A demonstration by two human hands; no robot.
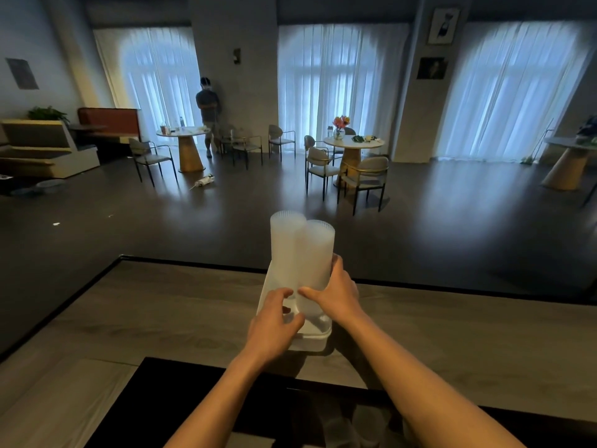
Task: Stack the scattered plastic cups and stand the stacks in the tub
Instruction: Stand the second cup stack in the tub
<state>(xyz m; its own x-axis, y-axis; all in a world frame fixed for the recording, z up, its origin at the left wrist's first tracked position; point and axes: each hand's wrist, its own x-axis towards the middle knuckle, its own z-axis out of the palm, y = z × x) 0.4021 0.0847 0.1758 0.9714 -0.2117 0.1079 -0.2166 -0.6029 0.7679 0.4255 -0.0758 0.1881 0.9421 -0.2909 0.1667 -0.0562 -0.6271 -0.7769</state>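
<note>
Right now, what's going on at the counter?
A person is standing stacked translucent plastic cups in a white tub on a wooden counter. Two tall stacks are upright side by side in it: the left stack and the right stack. The right hand wraps around the right stack low down. The left hand is at the tub's near end by the stacks' bases; what it grips, if anything, is unclear.
</note>
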